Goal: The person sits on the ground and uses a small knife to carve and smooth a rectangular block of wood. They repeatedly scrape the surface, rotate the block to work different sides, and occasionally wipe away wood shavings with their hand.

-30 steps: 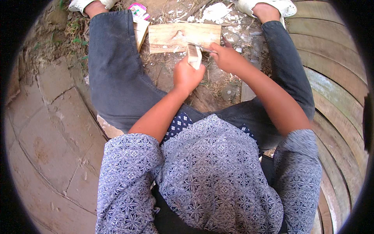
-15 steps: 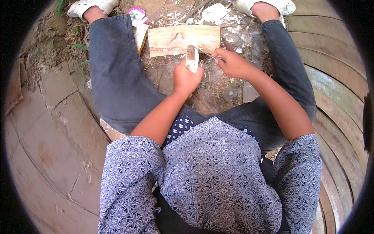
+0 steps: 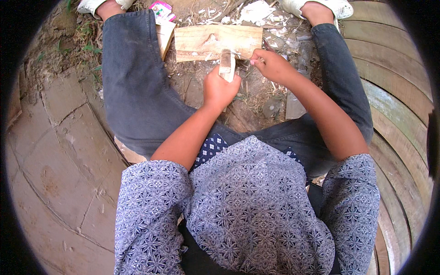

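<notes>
My left hand (image 3: 220,89) grips a small pale block of wood (image 3: 226,64), held upright between my knees. My right hand (image 3: 272,66) is closed around a thin tool (image 3: 243,57) whose tip meets the top of the block; most of the tool is hidden in my fist. A flat wooden board (image 3: 201,41) lies on the ground just beyond both hands, with pale shavings around it.
My legs in dark jeans (image 3: 137,91) flank the hands. A pink-and-white packet (image 3: 161,10) lies by my left foot. Wood chips and scraps (image 3: 256,11) litter the dirt. Stone paving (image 3: 55,151) is at left, curved wooden planks (image 3: 394,82) at right.
The block and both hands stay close together. My right hand has shifted slightly toward the block's top, working the tool against it.
</notes>
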`<state>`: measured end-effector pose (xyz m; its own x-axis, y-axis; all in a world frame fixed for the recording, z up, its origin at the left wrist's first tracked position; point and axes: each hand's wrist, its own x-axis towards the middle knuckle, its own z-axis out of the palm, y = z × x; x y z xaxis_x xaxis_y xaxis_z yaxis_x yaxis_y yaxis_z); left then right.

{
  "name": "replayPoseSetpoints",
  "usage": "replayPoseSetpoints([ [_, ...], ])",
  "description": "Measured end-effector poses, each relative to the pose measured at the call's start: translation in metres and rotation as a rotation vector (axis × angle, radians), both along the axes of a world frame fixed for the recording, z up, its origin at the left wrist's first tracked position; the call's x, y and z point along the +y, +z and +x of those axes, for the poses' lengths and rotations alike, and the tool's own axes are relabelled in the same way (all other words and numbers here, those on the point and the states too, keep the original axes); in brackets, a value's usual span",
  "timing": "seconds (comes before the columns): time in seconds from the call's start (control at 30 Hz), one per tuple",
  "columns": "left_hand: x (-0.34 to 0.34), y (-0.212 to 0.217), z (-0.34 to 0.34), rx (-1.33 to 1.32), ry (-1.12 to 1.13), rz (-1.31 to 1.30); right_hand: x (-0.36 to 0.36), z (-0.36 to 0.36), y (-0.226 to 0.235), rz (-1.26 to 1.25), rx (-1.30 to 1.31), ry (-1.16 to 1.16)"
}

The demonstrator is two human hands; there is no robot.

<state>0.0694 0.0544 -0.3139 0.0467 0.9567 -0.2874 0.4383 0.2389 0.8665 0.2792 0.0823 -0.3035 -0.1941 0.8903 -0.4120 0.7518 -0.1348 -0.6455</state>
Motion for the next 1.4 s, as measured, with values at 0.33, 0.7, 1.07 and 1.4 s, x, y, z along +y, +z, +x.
replayPoseSetpoints([
  [0.33, 0.002, 0.012, -0.002, 0.126, -0.134, 0.1, 0.011, 0.012, -0.033, -0.037, -0.027, -0.049],
  [0.7, 0.0, 0.002, -0.003, 0.104, -0.118, 0.084, -0.011, 0.007, -0.004, -0.021, 0.003, -0.114],
  [1.07, 0.001, 0.008, 0.001, 0.107, -0.123, 0.065, 0.006, 0.001, -0.047, -0.082, 0.05, -0.211],
  [1.4, 0.002, 0.003, -0.005, 0.119, -0.132, 0.067, -0.011, -0.004, -0.023, -0.001, 0.142, -0.156],
])
